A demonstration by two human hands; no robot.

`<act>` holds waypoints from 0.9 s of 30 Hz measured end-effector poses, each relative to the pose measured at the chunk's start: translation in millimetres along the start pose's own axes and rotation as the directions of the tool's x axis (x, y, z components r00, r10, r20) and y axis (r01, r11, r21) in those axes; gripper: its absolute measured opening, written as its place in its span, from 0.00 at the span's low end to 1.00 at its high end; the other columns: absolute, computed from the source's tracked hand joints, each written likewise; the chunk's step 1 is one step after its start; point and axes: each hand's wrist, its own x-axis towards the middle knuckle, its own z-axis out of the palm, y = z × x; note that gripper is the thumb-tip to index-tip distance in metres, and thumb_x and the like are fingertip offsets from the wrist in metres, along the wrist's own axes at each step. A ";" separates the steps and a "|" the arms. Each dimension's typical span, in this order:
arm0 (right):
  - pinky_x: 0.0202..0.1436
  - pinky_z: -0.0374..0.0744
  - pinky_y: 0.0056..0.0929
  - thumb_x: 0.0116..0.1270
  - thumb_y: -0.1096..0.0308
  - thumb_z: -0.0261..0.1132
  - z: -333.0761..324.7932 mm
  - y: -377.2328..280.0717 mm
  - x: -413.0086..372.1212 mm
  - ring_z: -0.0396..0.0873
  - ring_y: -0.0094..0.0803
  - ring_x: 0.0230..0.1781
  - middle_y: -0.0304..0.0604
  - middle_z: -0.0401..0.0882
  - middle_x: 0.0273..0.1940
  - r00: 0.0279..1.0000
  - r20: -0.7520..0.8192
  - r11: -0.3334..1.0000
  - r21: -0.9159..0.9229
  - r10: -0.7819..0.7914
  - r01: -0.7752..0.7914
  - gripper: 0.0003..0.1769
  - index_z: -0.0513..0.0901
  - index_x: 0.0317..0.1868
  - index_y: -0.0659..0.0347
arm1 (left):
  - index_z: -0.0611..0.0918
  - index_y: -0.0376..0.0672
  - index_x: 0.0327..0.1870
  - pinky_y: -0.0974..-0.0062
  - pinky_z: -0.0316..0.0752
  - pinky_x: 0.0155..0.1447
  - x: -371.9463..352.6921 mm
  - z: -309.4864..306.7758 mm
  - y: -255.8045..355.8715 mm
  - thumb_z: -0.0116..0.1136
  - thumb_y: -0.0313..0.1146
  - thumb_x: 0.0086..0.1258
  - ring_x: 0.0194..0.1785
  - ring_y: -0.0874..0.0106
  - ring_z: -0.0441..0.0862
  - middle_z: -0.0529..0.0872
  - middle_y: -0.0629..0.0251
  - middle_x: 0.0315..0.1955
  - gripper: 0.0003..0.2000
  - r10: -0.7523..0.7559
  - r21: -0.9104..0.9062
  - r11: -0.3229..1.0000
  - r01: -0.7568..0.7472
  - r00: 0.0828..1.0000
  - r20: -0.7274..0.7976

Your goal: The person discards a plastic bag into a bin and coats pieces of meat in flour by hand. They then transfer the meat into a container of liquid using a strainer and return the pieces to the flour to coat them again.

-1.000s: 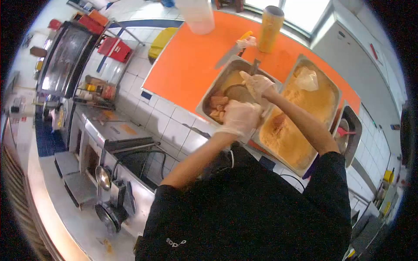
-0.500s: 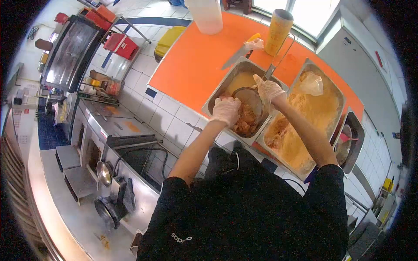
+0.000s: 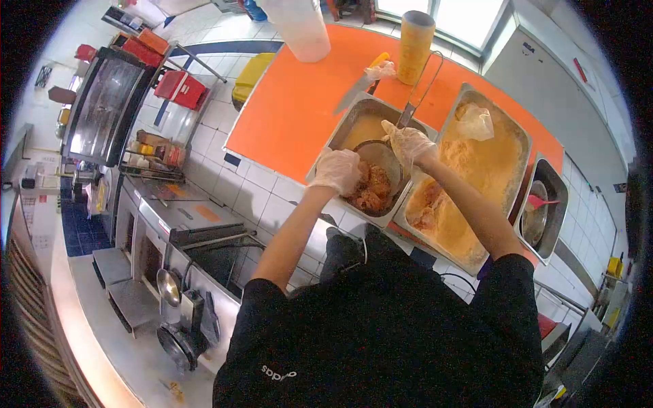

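Observation:
My left hand, in a clear glove, is over the left side of a metal pan of cloudy liquid. Its curled fingers are beside the pieces of raw meat and their tips are hidden. A round mesh strainer sits in the pan, partly under the meat. My gloved right hand is closed at the strainer's handle, near the mesh. The long wire end of the handle points away over the orange table. Right of this pan stands a larger tray of yellowish flour, with coated meat near its front.
On the orange table are a knife, a tall yellow canister and a translucent tub. A clear scoop-like piece lies in the flour. Another pan with a red-handled tool is at the right. Steel fryers stand left.
My left hand has shifted left, uncovering more of the meat in the strainer. My right hand keeps its place at the handle. The whole view has shifted slightly.

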 end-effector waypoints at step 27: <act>0.63 0.74 0.41 0.73 0.22 0.44 -6.8 0.9 6.6 0.84 0.49 0.51 0.59 0.88 0.45 0.993 0.096 0.998 -0.012 0.067 -0.066 0.48 0.92 0.54 0.57 | 0.85 0.49 0.56 0.48 0.73 0.62 6.2 51.3 39.4 0.57 0.48 0.73 0.58 0.54 0.87 0.90 0.55 0.53 0.19 -0.071 -0.357 0.931 0.076 0.997 0.026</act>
